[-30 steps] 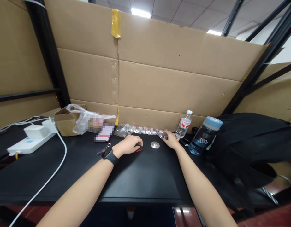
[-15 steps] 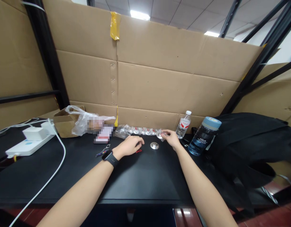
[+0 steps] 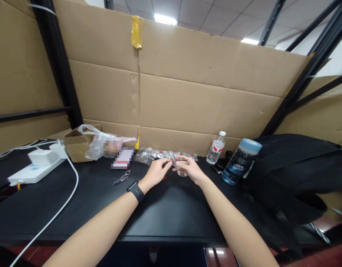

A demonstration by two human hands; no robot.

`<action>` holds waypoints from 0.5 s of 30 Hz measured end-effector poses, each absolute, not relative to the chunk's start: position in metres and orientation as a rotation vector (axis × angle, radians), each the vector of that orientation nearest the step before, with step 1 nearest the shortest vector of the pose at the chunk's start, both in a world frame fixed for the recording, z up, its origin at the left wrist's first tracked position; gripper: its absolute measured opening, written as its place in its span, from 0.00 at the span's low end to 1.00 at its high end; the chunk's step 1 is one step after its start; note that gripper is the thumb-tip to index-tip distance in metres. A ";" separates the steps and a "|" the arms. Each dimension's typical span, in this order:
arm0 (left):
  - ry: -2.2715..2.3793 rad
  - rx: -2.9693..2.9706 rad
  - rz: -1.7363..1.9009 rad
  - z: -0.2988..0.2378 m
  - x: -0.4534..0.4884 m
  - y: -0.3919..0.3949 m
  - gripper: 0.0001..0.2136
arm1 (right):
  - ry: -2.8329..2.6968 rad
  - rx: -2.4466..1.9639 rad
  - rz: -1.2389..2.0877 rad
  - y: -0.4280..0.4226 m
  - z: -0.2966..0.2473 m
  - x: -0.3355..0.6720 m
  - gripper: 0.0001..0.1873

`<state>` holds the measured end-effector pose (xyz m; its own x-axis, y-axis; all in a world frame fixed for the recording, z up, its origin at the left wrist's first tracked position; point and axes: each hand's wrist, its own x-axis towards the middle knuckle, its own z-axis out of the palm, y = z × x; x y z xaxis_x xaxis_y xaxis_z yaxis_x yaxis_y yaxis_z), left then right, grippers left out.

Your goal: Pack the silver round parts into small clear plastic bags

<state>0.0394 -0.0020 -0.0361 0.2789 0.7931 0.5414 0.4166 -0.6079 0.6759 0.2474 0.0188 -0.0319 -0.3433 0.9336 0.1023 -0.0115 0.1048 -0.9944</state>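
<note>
Over the black table (image 3: 165,211), my left hand (image 3: 156,170) and my right hand (image 3: 189,168) meet, fingers pinched together on a small clear packet (image 3: 175,162) with something shiny inside. A black watch sits on my left wrist. A row of similar clear packets (image 3: 154,153) lies just behind my hands, against the cardboard wall. A small metal disc (image 3: 182,173) shows under my right hand. A small red item lies half hidden under my left hand.
A paper box with a plastic bag (image 3: 90,144) stands at the back left, beside a white power strip with cable (image 3: 34,168). A keychain (image 3: 121,180) lies left of my hands. A small water bottle (image 3: 216,147), a blue bottle (image 3: 239,161) and a black bag (image 3: 293,167) stand right.
My right hand picked a packet from the right end of the row and brought it left to the middle. My left hand rose from the table to meet it.
</note>
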 end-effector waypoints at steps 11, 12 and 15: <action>1.134 2.253 1.397 -0.034 0.038 0.000 0.06 | -1.494 -0.973 1.131 0.018 -0.047 0.231 0.30; 1.165 2.221 1.430 -0.034 0.036 0.001 0.05 | -1.463 -0.986 1.109 0.020 -0.046 0.232 0.26; 1.242 2.137 1.509 -0.035 0.031 0.008 0.06 | -1.388 -0.957 1.135 0.023 -0.041 0.234 0.22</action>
<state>0.0310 0.0077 -0.0347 0.1032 0.7502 0.6532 0.4967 -0.6078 0.6196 0.2338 0.0229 -0.0406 -0.1250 0.9649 0.2310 -0.0353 0.2284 -0.9729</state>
